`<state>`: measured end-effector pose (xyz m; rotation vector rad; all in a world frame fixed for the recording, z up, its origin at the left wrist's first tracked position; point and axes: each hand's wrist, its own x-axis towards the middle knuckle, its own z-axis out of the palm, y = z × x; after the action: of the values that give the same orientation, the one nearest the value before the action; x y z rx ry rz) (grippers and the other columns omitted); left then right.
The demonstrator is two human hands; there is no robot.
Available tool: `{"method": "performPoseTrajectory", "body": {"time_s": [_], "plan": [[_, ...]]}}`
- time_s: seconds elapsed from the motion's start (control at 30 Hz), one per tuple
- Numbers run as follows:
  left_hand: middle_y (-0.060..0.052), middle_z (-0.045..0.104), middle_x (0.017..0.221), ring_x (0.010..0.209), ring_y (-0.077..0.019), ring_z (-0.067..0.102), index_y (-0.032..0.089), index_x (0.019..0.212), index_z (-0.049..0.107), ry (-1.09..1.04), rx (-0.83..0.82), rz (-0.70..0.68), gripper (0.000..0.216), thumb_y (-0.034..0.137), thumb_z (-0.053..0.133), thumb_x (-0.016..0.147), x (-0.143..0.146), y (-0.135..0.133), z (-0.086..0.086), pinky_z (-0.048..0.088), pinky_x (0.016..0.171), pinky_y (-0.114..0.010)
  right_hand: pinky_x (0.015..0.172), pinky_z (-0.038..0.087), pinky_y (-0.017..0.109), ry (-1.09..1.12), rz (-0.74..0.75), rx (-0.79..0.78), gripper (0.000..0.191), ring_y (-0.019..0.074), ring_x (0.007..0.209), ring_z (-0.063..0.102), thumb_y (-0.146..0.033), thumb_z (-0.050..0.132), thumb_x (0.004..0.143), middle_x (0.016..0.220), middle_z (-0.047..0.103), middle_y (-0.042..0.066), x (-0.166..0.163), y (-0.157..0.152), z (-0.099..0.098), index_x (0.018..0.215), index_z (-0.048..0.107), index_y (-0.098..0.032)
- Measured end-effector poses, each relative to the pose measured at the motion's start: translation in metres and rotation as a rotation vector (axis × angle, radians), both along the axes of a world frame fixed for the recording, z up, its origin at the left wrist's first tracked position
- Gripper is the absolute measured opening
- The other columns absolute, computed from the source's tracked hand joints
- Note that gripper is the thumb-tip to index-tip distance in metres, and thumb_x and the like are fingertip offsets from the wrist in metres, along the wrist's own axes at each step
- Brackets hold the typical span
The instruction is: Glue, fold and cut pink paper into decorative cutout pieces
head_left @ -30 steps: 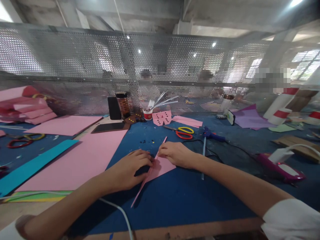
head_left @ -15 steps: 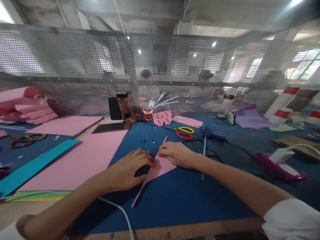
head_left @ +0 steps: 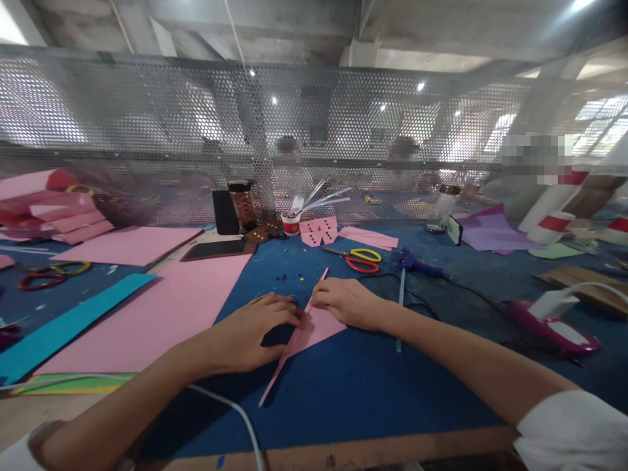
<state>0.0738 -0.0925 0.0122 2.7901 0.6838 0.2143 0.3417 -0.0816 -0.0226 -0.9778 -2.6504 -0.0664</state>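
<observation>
A small pink sheet of paper (head_left: 316, 331) lies on the blue mat in front of me, with a narrow raised strip along its left edge that runs out towards me. My right hand (head_left: 346, 301) has its fingers closed on the upper part of that strip. Lower down, my left hand (head_left: 258, 330) curves around the same edge, its fingertips and thumb against the pink paper. Whether the strip is folded from the sheet or separate, I cannot tell.
Beyond my hands lie scissors (head_left: 364, 260) with red and yellow handles and a blue glue gun (head_left: 417, 263). A large pink sheet (head_left: 161, 314) and a teal strip (head_left: 73, 320) spread to the left. A purple power strip (head_left: 552, 330) sits right. A perforated metal screen (head_left: 333, 118) stands behind.
My left hand has shifted very slightly along the pink paper's edge. My right hand and the paper stay in place.
</observation>
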Motion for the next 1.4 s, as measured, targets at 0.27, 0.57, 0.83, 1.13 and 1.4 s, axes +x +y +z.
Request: {"method": "performPoseTrajectory", "body": {"time_s": [0.27,0.57,0.83,1.13,1.4], "plan": [[-0.003,0.063,0.134,0.133,-0.0293,0.049,0.031,0.128,0.060,-0.021,-0.004,-0.031,0.046,0.034,0.070,0.083,-0.002,0.002,0.001,0.034,0.114,-0.048,0.088,0.046,0.026,0.007,-0.001,-0.001,0.028,0.0161,0.108,0.061,-0.009,0.051,0.094,0.119,0.066,0.006,0.000,0.000,0.000,0.112,0.069,-0.022],[-0.003,0.058,0.142,0.141,-0.0308,0.040,0.034,0.134,0.056,0.026,-0.053,-0.014,0.053,0.041,0.070,0.084,-0.008,0.007,-0.002,0.024,0.119,-0.053,0.088,0.047,0.027,0.006,0.000,0.005,0.028,0.0170,0.108,0.061,-0.009,0.051,0.095,0.119,0.067,0.005,0.000,0.000,-0.001,0.111,0.070,-0.022],[-0.005,0.056,0.144,0.143,-0.0339,0.036,0.033,0.137,0.054,0.032,-0.095,-0.032,0.063,0.055,0.071,0.080,-0.009,0.009,0.000,0.026,0.117,-0.053,0.088,0.046,0.027,0.008,0.000,0.001,0.028,0.0172,0.108,0.061,-0.010,0.051,0.095,0.119,0.067,0.006,0.000,0.001,-0.001,0.111,0.070,-0.022],[-0.003,0.050,0.149,0.146,-0.0342,0.030,0.035,0.140,0.049,0.095,-0.116,-0.001,0.067,0.058,0.070,0.080,-0.010,0.006,0.003,0.019,0.119,-0.057,0.088,0.047,0.028,0.007,0.004,0.002,0.027,0.0182,0.108,0.062,-0.010,0.051,0.095,0.119,0.067,0.005,0.000,0.000,0.001,0.111,0.069,-0.021],[-0.004,0.051,0.148,0.145,-0.0335,0.032,0.034,0.140,0.049,0.084,-0.115,-0.014,0.067,0.056,0.071,0.080,-0.010,0.006,0.004,0.020,0.119,-0.055,0.088,0.047,0.028,-0.017,-0.002,-0.006,0.028,0.0182,0.108,0.063,-0.011,0.050,0.095,0.122,0.067,0.005,-0.001,-0.001,0.001,0.112,0.069,-0.022]]}}
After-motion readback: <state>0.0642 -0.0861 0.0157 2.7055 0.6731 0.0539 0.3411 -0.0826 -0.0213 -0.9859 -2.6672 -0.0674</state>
